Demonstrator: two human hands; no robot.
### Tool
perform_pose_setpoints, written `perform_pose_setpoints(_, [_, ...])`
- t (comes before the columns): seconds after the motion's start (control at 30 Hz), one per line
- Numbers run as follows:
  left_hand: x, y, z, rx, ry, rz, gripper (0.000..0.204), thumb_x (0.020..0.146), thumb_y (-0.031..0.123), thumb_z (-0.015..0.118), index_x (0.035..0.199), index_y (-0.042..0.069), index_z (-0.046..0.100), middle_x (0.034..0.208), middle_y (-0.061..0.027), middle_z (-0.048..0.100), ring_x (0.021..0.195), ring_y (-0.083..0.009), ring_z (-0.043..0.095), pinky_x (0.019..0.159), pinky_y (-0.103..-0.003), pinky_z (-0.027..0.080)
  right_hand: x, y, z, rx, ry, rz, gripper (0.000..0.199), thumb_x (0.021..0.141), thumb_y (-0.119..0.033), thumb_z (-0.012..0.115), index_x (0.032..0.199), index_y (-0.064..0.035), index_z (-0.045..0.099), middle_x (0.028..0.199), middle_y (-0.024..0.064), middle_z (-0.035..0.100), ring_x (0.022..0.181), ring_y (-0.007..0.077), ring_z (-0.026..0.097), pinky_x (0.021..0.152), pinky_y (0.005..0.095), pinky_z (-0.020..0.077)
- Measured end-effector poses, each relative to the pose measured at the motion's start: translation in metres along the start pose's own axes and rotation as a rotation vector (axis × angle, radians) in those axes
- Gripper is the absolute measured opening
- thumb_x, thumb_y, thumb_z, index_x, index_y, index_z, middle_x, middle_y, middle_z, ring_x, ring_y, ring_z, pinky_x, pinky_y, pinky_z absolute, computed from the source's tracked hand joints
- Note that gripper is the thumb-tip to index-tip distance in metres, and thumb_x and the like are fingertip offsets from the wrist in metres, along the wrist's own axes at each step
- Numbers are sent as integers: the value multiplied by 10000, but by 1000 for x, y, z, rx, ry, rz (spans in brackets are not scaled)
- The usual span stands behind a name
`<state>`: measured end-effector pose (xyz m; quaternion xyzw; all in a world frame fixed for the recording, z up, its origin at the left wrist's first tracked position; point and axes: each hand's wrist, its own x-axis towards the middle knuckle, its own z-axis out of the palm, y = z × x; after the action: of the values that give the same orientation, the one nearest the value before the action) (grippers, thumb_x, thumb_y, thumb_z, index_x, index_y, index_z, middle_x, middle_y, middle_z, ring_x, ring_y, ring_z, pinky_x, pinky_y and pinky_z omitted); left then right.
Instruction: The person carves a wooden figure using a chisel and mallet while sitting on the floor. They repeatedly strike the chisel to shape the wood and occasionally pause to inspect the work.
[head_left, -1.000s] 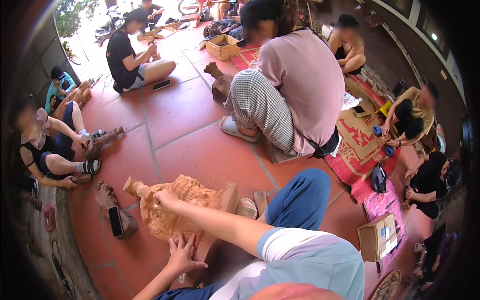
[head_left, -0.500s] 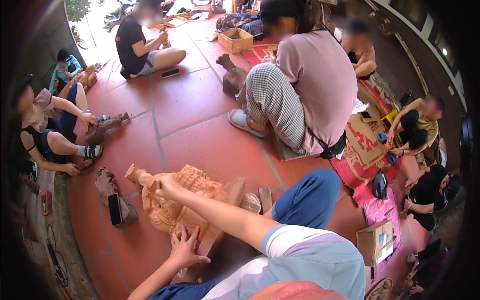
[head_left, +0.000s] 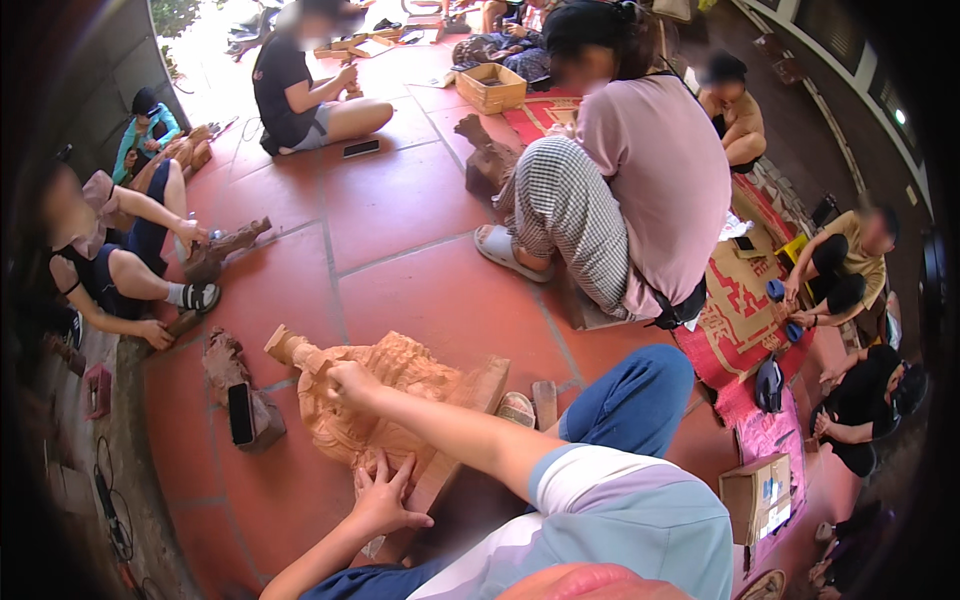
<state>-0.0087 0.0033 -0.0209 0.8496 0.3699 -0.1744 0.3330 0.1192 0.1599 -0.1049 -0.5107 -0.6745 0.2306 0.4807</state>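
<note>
I see the carved wooden statue (head_left: 385,400) lying on its side on the red tiled floor (head_left: 400,215), near my knees. My left hand (head_left: 383,497) presses flat, fingers spread, against its lower flank to steady it. My right hand (head_left: 345,380) is closed on top of the carving; whether it grips a tool I cannot tell. I judge this mid-finishing work; the next stroke needs the bracing kept firm.

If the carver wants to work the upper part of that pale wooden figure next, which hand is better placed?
Probably the right hand: it rests closed on the upper part of the pale carved wooden figure lying on the red tiled floor. The left hand is spread flat against the figure's lower side, apparently steadying it.
</note>
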Motion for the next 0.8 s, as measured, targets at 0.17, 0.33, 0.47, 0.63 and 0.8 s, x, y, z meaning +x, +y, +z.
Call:
perform_pose_setpoints(0.17, [0,12,-10,-25,-23,-39,1130,503,543,798,1435,269,220,1461,-301,19,1239,-639,78,1024,-635,140,-8,-15,-34,45,-134,70,171,651,-87,655,588,-28,508,634,154,565,632,306,580,596,383,467])
perform_pose_setpoints(0.33, [-4,11,-6,-22,-14,-14,1111,527,510,803,1436,261,214,1457,-311,17,1236,-653,54,1032,-631,123,0,-3,-5,-15,7,8,178,656,-105,666,604,-26,515,639,169,562,644,332,578,598,398,467])
perform_pose_setpoints(0.47, [-1,7,-3,-48,-15,-12,1113,528,506,804,1436,254,212,1451,-321,31,1237,-656,28,1027,-639,115,-14,-10,-22,-23,-323,56,166,673,-120,676,722,0,571,694,184,582,704,367,585,649,409,482])
perform_pose_setpoints(0.63, [-3,12,-13,-16,-66,-21,1148,534,533,789,1447,204,175,1422,-370,34,1236,-650,54,1030,-631,121,12,-19,-3,24,-82,28,123,689,-114,662,698,-9,599,678,180,595,650,315,603,606,391,484])
perform_pose_setpoints(0.8, [-9,11,-9,-51,-15,19,1137,532,493,806,1445,250,173,1426,-355,70,1213,-658,116,1015,-642,168,-1,-32,-28,-43,-320,153,96,690,-78,665,656,-12,605,628,178,580,584,275,586,581,360,473])
